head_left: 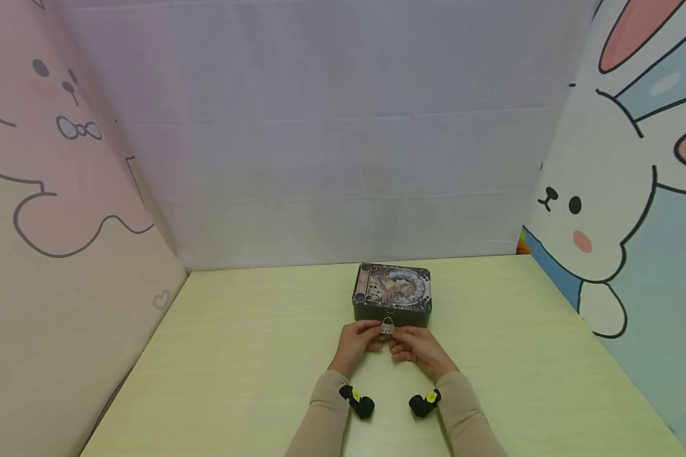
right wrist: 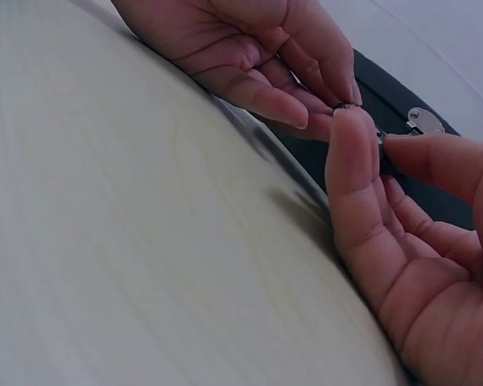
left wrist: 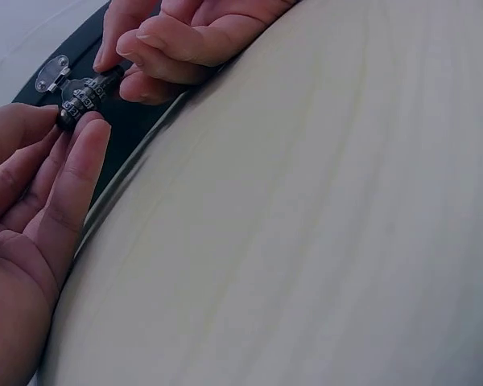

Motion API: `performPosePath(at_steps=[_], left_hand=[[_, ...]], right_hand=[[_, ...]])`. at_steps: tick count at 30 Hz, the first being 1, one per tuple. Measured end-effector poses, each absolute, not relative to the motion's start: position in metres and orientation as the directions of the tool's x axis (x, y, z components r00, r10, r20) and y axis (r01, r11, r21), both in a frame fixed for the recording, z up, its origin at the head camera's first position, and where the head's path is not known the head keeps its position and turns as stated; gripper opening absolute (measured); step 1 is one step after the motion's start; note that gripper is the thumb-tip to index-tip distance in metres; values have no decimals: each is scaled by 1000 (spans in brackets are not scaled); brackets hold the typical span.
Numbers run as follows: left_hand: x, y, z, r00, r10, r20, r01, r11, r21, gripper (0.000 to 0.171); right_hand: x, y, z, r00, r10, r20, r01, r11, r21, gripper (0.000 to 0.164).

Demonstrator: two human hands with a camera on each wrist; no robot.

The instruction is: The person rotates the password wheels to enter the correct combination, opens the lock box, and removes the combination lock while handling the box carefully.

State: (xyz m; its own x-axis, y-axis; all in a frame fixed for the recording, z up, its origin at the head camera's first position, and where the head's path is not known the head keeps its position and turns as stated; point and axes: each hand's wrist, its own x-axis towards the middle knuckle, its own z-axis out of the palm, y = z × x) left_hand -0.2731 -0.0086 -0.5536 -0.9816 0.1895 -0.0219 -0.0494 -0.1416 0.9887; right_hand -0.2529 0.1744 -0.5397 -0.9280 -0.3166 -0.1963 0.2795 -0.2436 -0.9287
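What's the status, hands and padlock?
Left hand and right hand gripping padlock from both sides. Padlock at front clasp of closed box. Locked or not, can't tell. Nothing seen in the way.

Left hand and right hand each pinch an end of this combo lock, dark box with its silver clasp just behind.

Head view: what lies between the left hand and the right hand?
A small silvery metal padlock lies between the left hand and the right hand, at the front of the black, picture-printed rectangular box; the head view shows this.
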Motion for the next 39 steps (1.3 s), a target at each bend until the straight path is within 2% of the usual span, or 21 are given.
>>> performPosePath(at_steps=[15, 39], left_hand=[[-272, -12, -549, -962, 265, -58, -94, -126, 988, 34], [-273, -9, -550, -974, 223, -36, -60, -100, 993, 32]], right_hand=[[-253, 174, -545, -925, -327, -194, 284, -256, -924, 16], [-254, 175, -542, -926, -329, -187, 278, -256, -926, 15]])
